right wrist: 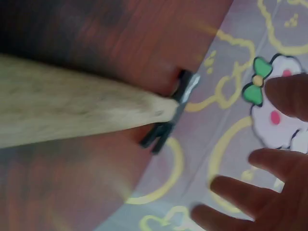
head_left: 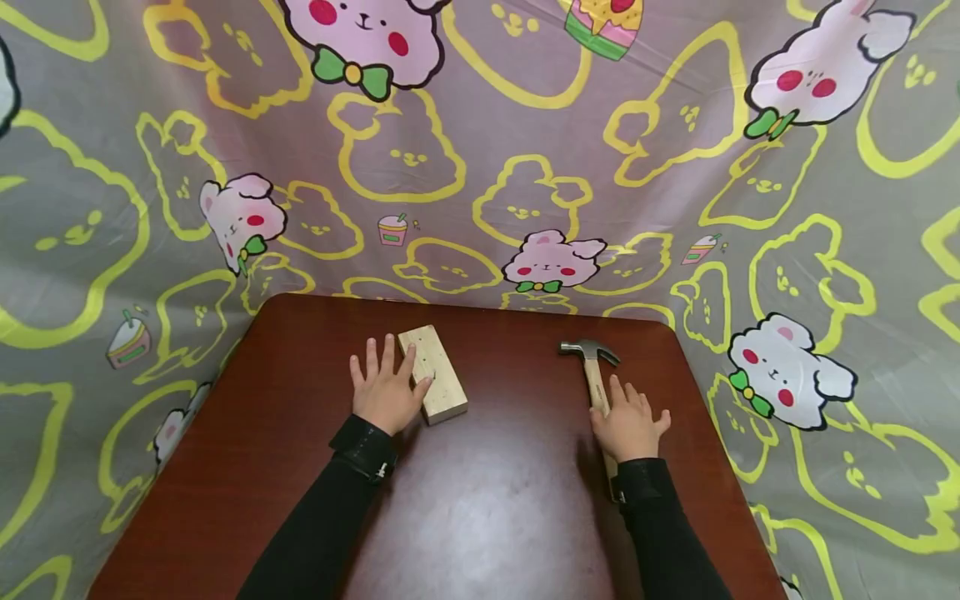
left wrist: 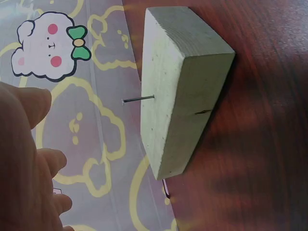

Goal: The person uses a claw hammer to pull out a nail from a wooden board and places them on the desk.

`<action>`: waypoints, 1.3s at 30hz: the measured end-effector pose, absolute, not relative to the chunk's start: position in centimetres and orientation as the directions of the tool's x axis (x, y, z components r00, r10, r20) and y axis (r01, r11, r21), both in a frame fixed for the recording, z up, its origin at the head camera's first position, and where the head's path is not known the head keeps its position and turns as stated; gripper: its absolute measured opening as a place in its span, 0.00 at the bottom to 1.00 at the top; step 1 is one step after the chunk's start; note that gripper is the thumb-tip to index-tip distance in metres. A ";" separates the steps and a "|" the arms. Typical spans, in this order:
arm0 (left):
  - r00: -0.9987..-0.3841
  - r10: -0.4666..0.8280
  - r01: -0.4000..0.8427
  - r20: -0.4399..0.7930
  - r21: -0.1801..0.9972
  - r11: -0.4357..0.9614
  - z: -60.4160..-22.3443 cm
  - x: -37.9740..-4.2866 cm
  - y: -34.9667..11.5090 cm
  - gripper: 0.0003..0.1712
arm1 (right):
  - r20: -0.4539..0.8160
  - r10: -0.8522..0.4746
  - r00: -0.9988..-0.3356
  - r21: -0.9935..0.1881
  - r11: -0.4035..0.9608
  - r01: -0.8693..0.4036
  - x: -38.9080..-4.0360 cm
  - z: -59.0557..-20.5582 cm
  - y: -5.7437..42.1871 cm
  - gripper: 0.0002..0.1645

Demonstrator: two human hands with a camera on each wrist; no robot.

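Note:
A pale wooden block point(head_left: 447, 388) lies on the table, left of centre. In the left wrist view a nail point(left wrist: 138, 99) sticks out of the block's broad face. My left hand point(head_left: 387, 392) is just left of the block, fingers straight and spread; whether it touches the block I cannot tell. To the right lies a claw hammer point(head_left: 595, 379) with a wooden handle, its metal head pointing away from me. My right hand point(head_left: 630, 427) hovers over the handle and covers part of it. In the right wrist view its fingers point(right wrist: 243, 195) are extended, apart from the handle.
The dark red-brown table point(head_left: 510, 467) has a curtain point(head_left: 465, 225) printed with cartoon animals behind it and at both sides. A small thin dark piece point(left wrist: 166, 188) shows by the block's end in the left wrist view; its kind is unclear.

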State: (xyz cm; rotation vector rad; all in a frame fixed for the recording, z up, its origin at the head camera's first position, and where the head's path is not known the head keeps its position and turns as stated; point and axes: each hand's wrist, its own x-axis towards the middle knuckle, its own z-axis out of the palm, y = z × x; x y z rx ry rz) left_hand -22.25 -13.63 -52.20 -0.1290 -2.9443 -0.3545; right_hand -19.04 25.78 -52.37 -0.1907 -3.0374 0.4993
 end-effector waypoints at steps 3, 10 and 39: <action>-0.983 0.056 0.097 0.175 0.233 0.968 -52.3 -22.1 -14.0 0.40 | -0.081 0.138 -0.987 -0.339 0.927 0.157 -19.0 -53.0 26.6 0.45; -0.989 0.051 0.081 0.140 0.224 0.971 -52.5 -22.1 -14.4 0.42 | -0.242 0.070 -0.968 -0.322 0.935 0.148 -19.5 -55.6 27.9 0.44; -0.995 0.041 0.059 0.090 0.212 0.975 -53.3 -21.9 -14.8 0.42 | -0.333 -0.006 -0.943 -0.481 0.861 0.164 -20.0 -57.0 27.7 0.31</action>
